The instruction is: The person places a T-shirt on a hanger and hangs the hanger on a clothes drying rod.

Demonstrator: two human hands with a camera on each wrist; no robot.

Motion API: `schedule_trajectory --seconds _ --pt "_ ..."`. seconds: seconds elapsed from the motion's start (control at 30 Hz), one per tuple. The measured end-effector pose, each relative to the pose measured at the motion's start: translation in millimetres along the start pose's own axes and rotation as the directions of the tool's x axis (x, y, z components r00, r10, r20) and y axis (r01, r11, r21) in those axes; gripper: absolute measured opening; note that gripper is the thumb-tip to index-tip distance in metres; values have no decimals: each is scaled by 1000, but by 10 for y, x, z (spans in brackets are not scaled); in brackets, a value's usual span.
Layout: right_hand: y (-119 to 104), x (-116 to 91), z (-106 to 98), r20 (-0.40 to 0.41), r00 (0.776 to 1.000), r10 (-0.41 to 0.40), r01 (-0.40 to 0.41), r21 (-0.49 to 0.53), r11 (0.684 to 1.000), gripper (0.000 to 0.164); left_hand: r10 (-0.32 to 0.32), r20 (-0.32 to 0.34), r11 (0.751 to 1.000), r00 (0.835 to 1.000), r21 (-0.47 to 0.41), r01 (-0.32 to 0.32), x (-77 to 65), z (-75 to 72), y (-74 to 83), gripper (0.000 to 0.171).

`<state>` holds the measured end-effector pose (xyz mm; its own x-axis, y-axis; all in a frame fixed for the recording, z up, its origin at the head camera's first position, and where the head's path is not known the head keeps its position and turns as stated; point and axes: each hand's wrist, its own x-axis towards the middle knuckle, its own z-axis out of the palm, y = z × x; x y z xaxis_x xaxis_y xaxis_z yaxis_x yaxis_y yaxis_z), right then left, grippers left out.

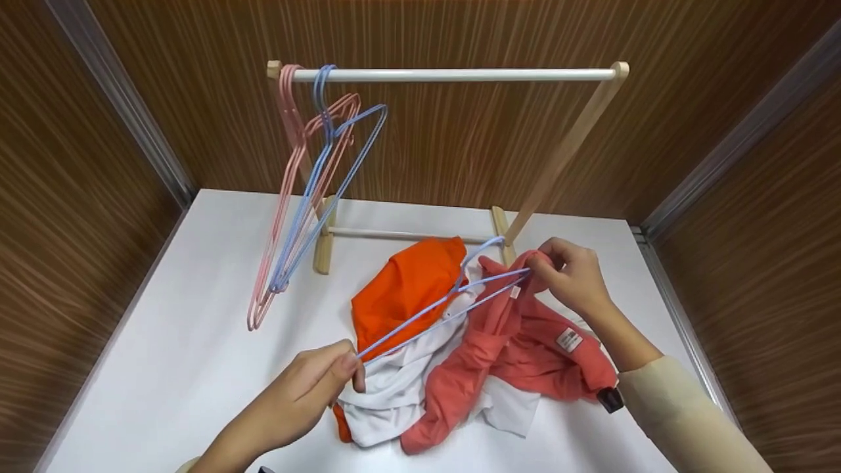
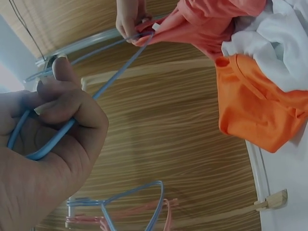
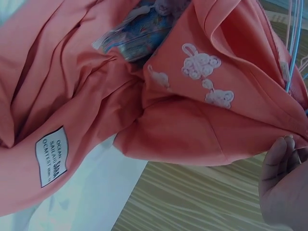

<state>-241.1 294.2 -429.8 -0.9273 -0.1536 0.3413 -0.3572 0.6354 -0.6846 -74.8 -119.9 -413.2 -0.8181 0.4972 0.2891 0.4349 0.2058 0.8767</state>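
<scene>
In the head view my left hand (image 1: pixel 299 387) grips one corner of a blue wire hanger (image 1: pixel 420 314); the left wrist view shows the fingers curled round the wire (image 2: pixel 54 139). The hanger slants up to the right, and its far end meets the collar of a coral shirt (image 1: pixel 479 348). My right hand (image 1: pixel 575 272) pinches the shirt there, and its fingers hide the hanger's tip. The shirt has a white patch (image 3: pixel 51 156) and pale flower trim (image 3: pixel 201 62). Beneath it lie an orange garment (image 1: pixel 410 282) and a white garment (image 1: pixel 387 407).
A rack with a white rail (image 1: pixel 460 75) and wooden legs stands at the back. Several pink hangers (image 1: pixel 289 167) and blue hangers (image 1: pixel 358 167) hang at its left end. Wood-grain panels (image 1: pixel 427 151) enclose the white tabletop (image 1: pixel 164 341) at the back and sides.
</scene>
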Motion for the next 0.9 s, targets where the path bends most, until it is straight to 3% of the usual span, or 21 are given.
schedule_trajectory --seconds 0.13,0.3,0.53,0.67,0.8,0.9 --pt "-72 -4 -8 -23 999 28 -27 46 999 6 -15 -11 1000 1000 1 15 4 37 45 31" --pt "-203 -10 -9 -90 995 -34 38 38 999 6 -11 -27 1000 1000 -1 11 19 61 63 31" --pt "-656 -83 -54 -118 992 -52 63 90 994 5 -2 -47 1000 999 -20 1 55 95 50 31" --pt "-789 -109 -104 -157 987 -45 64 121 991 7 -2 -71 1000 997 -21 1 70 126 59 30" --pt "-875 -124 -159 -125 992 -23 43 163 986 10 7 -55 999 998 -36 -9 96 133 55 31" --pt "-925 -124 -215 -71 997 -37 50 189 981 11 48 -38 997 998 -52 -49 121 102 43 31"
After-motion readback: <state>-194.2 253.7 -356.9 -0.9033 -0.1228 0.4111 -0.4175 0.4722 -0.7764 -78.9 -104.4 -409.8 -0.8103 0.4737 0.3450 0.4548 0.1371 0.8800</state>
